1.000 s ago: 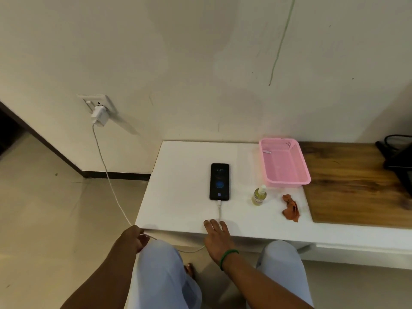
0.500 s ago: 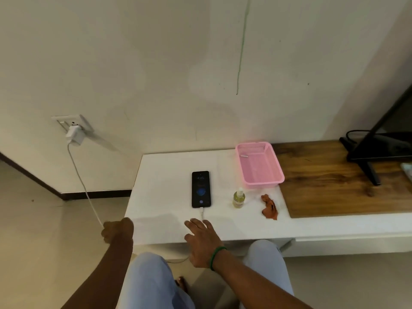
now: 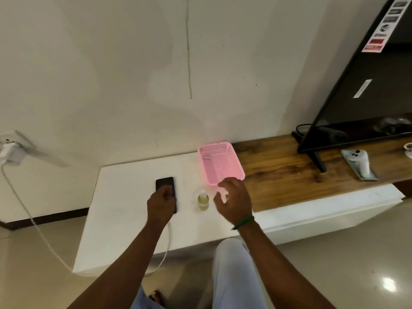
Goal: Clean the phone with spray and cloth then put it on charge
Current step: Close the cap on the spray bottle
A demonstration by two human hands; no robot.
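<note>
my left hand (image 3: pixel 161 201) grips phone (image 3: pixel 165 185), left of spray bottle (image 3: pixel 203 200) | right hand (image 3: pixel 234 199) spread, empty, just right of it, so closer

Light soft, even, moderately bright; charger (image 3: pixel 10 152) throws a long pale shadow rightward along the wall (image 3: pixel 111 85), so the source sits to the left; glare patch on the floor (image 3: pixel 389 284), lower right; right hand (image 3: pixel 234 201) motion-blurred; pink basket (image 3: pixel 220 166) edges bloom; wide-angle bending at frame edges.
</note>
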